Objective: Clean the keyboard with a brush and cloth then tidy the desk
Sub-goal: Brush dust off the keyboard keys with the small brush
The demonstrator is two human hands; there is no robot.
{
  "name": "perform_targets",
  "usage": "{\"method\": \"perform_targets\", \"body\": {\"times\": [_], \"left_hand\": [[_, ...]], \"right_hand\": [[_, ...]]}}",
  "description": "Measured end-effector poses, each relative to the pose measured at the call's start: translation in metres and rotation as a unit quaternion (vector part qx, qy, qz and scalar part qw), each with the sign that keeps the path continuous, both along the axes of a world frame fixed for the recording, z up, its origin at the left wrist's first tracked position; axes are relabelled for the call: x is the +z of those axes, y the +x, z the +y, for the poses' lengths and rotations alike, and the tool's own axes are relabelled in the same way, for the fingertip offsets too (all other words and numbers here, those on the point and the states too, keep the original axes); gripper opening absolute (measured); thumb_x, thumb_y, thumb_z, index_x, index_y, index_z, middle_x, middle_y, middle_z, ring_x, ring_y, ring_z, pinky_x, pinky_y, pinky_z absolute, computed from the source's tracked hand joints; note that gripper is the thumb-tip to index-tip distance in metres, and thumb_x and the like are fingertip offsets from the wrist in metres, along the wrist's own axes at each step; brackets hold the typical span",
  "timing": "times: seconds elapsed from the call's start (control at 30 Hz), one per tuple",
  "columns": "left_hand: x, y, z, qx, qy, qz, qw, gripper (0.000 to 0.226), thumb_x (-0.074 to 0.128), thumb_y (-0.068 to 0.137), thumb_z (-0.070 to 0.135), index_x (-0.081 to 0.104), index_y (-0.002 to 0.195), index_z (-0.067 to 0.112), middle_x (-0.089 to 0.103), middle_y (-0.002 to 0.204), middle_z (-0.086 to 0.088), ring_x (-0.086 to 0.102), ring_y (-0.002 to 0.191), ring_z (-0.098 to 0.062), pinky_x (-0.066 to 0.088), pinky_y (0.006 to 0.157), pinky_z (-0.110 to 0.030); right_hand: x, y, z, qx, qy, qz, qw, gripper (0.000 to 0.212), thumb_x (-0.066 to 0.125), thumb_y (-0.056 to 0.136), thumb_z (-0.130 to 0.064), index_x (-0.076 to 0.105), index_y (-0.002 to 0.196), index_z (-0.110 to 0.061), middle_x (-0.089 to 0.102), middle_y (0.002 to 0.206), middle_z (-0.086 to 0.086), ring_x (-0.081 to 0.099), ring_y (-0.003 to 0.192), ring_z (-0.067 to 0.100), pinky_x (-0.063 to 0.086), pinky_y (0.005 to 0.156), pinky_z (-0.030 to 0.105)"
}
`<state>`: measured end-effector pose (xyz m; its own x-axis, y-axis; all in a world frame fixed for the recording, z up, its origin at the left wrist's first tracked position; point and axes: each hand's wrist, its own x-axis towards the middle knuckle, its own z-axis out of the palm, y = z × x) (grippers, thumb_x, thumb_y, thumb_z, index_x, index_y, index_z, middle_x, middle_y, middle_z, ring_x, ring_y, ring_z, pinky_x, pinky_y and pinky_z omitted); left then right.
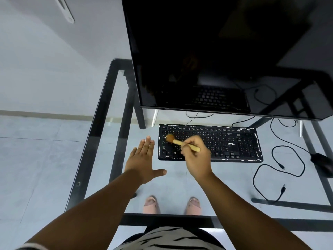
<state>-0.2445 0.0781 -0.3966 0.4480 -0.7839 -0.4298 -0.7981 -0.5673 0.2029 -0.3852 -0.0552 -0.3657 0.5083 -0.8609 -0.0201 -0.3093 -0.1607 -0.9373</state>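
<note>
Pinching a wooden-handled brush (182, 143), the right hand (195, 156) curls its fingers round the handle, and the brown bristles rest on the left-hand keys of the black keyboard (234, 143). Beside the keyboard's left edge, the left hand (144, 159) lies flat with fingers straight and thumb spread, holding nothing. Both sit on a glass desk (100, 123), under a dark monitor (216, 51). A black mouse (322, 162) and loose cables (281, 165) lie to the right.
</note>
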Motion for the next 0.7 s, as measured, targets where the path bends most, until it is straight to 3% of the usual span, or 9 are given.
{"method": "perform_targets", "body": {"times": [0.07, 0.13, 0.2, 0.27, 0.33, 0.43, 0.57, 0.63, 0.7], "left_hand": [[0.000, 0.001, 0.002, -0.003, -0.002, 0.000, 1.000, 0.118, 0.042, 0.075, 0.084, -0.018, 0.151, 0.018, -0.029, 0.156, 0.002, -0.022, 0.146, -0.017, -0.003, 0.119, -0.037], [0.000, 0.001, 0.003, -0.005, -0.003, 0.005, 1.000, 0.117, 0.042, 0.075, 0.083, -0.019, 0.151, 0.018, -0.029, 0.156, 0.001, -0.022, 0.146, -0.017, -0.003, 0.120, -0.037], [0.001, 0.002, 0.004, -0.006, -0.003, 0.008, 1.000, 0.116, 0.043, 0.076, 0.081, -0.019, 0.151, 0.018, -0.029, 0.156, 0.001, -0.021, 0.146, -0.017, -0.003, 0.120, -0.037], [0.001, 0.002, 0.004, -0.007, -0.002, 0.010, 1.000, 0.116, 0.044, 0.077, 0.081, -0.019, 0.151, 0.018, -0.029, 0.157, 0.001, -0.021, 0.146, -0.017, -0.002, 0.120, -0.036], [0.001, 0.003, 0.005, -0.007, -0.002, 0.011, 1.000, 0.115, 0.044, 0.077, 0.080, -0.019, 0.151, 0.018, -0.028, 0.156, 0.001, -0.021, 0.146, -0.017, -0.002, 0.121, -0.036], [0.001, 0.002, 0.006, -0.005, -0.003, 0.011, 1.000, 0.115, 0.044, 0.078, 0.080, -0.018, 0.151, 0.018, -0.028, 0.157, 0.001, -0.020, 0.146, -0.017, -0.001, 0.121, -0.037], [0.001, 0.001, 0.007, -0.001, -0.004, 0.011, 1.000, 0.113, 0.044, 0.079, 0.079, -0.018, 0.151, 0.018, -0.028, 0.157, 0.001, -0.020, 0.146, -0.018, -0.001, 0.121, -0.037], [0.001, 0.001, 0.007, -0.001, -0.003, 0.010, 1.000, 0.113, 0.044, 0.079, 0.079, -0.018, 0.151, 0.018, -0.028, 0.157, 0.001, -0.020, 0.146, -0.018, -0.001, 0.121, -0.037], [0.001, 0.001, 0.007, 0.000, -0.003, 0.011, 1.000, 0.113, 0.044, 0.079, 0.079, -0.018, 0.151, 0.018, -0.028, 0.157, 0.001, -0.020, 0.146, -0.018, -0.001, 0.120, -0.036]], "right_hand": [[-0.001, 0.000, 0.003, 0.030, -0.018, 0.031, 0.999, 0.008, 0.060, 0.083, -0.014, 0.057, 0.079, -0.020, 0.062, 0.057, 0.003, 0.060, 0.052, 0.025, 0.044, 0.046, 0.034], [-0.002, 0.000, 0.004, -0.020, -0.060, 0.042, 0.997, 0.012, 0.061, 0.085, -0.008, 0.055, 0.078, -0.017, 0.054, 0.051, -0.005, 0.048, 0.044, 0.013, 0.034, 0.042, 0.025], [-0.001, -0.002, 0.003, -0.042, -0.058, 0.015, 0.997, 0.013, 0.061, 0.085, -0.006, 0.055, 0.079, -0.015, 0.053, 0.052, -0.002, 0.045, 0.045, 0.014, 0.033, 0.043, 0.025], [0.001, -0.002, 0.005, 0.022, -0.018, 0.006, 1.000, 0.009, 0.061, 0.085, -0.011, 0.056, 0.080, -0.016, 0.059, 0.057, 0.005, 0.054, 0.049, 0.024, 0.038, 0.045, 0.033], [0.001, -0.005, 0.008, 0.064, -0.019, 0.046, 0.997, 0.009, 0.061, 0.085, -0.010, 0.056, 0.080, -0.016, 0.059, 0.056, 0.002, 0.053, 0.047, 0.021, 0.039, 0.044, 0.032], [-0.002, -0.011, 0.007, -0.018, -0.044, 0.041, 0.998, 0.014, 0.061, 0.086, -0.004, 0.054, 0.078, -0.014, 0.054, 0.052, -0.009, 0.042, 0.042, 0.008, 0.032, 0.041, 0.022], [0.001, -0.015, 0.007, 0.054, 0.023, 0.025, 0.998, 0.011, 0.062, 0.086, -0.011, 0.056, 0.081, -0.019, 0.063, 0.064, 0.009, 0.053, 0.051, 0.020, 0.039, 0.047, 0.030], [0.001, -0.019, 0.008, 0.077, 0.015, 0.057, 0.995, 0.011, 0.063, 0.086, -0.011, 0.057, 0.080, -0.019, 0.063, 0.059, 0.000, 0.055, 0.050, 0.020, 0.039, 0.046, 0.031], [0.001, -0.022, 0.007, 0.025, -0.033, 0.064, 0.997, 0.013, 0.063, 0.086, -0.006, 0.056, 0.078, -0.014, 0.056, 0.052, -0.010, 0.045, 0.042, 0.008, 0.033, 0.042, 0.023]]}}
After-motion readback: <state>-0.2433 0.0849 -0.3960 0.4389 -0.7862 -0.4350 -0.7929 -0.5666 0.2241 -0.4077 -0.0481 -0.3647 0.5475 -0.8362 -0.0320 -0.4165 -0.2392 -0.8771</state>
